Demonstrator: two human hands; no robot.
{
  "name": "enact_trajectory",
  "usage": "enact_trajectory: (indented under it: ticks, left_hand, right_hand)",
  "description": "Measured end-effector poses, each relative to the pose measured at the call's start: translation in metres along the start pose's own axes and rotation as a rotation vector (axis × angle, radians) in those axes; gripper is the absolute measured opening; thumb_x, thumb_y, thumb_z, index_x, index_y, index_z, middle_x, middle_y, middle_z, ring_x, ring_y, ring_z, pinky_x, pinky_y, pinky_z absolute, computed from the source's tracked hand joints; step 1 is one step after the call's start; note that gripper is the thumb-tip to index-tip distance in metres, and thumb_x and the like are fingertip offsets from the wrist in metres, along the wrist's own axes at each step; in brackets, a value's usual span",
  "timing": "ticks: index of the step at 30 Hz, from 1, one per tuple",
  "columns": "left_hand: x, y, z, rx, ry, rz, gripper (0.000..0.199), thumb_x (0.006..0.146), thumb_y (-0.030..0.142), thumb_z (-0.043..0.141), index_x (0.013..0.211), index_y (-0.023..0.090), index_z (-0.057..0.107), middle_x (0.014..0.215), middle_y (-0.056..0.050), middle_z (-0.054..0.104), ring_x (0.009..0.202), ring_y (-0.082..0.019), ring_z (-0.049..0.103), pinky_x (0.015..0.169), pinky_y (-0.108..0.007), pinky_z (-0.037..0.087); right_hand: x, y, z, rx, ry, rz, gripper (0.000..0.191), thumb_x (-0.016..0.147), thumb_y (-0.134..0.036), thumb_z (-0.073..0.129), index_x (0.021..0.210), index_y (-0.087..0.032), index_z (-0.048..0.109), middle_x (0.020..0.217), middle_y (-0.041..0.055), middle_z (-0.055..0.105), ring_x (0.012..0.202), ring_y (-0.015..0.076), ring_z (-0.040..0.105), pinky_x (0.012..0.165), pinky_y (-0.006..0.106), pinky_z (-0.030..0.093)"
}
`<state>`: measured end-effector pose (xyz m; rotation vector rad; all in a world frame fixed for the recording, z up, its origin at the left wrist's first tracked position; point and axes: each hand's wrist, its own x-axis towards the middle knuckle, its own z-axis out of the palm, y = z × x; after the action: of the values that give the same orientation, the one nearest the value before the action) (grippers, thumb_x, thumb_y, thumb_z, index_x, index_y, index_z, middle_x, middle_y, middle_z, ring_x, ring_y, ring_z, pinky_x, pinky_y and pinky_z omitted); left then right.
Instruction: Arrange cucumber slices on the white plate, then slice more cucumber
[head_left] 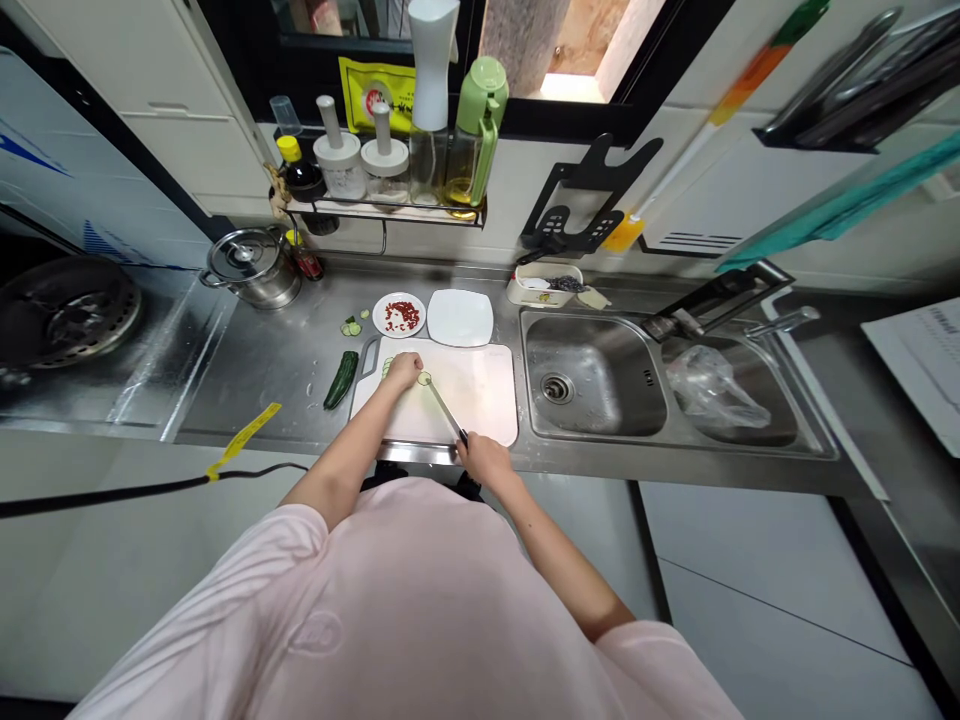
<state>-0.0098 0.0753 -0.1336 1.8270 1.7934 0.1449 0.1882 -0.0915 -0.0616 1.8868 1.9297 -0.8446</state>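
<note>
A knife (447,410) is in my right hand (486,460), gripped by its dark handle at the front edge of the white cutting board (480,395). Its blade points forward and left across the board, with the tip at a thin cucumber slice (424,378). Just left of that slice, my left hand (405,371) rests over the board with its fingers curled in; what they hold, if anything, is hidden. More pale green slices (388,367) show partly behind the left hand. An uncut dark green cucumber piece (342,380) lies on the counter left of the board.
Behind the board stand a plate of chopped red pieces (400,315) and a white plate (460,318). Cucumber scraps (351,327) lie nearby. A steel pot (253,267) is at the left, a sink (596,375) at the right. A condiment rack (390,208) hangs above.
</note>
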Motion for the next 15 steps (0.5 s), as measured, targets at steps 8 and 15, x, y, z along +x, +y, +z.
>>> enact_trajectory:
  ticks: [8, 15]
  left_hand:
    - [0.0, 0.001, -0.001, 0.004, -0.005, -0.012, 0.019, 0.074, 0.011, 0.057, 0.086, 0.019, 0.069, 0.09, -0.004, 0.07, 0.084, -0.016, 0.06, 0.078, -0.024, 0.043]
    - [0.0, 0.0, 0.0, -0.005, 0.007, -0.014, 0.019, 0.073, 0.011, 0.057, 0.085, 0.019, 0.069, 0.088, -0.004, 0.07, 0.084, -0.016, 0.061, 0.078, -0.024, 0.043]
  right_hand:
    - [0.006, -0.007, -0.011, -0.026, 0.006, -0.017, 0.038, 0.094, -0.039, 0.035, 0.106, -0.015, 0.061, 0.103, 0.0154, 0.067, 0.097, 0.0261, 0.063, 0.078, 0.033, 0.044]
    - [0.013, -0.009, -0.015, -0.031, -0.001, -0.031, 0.038, 0.093, -0.038, 0.035, 0.107, -0.015, 0.062, 0.103, 0.0156, 0.067, 0.097, 0.0253, 0.064, 0.078, 0.033, 0.045]
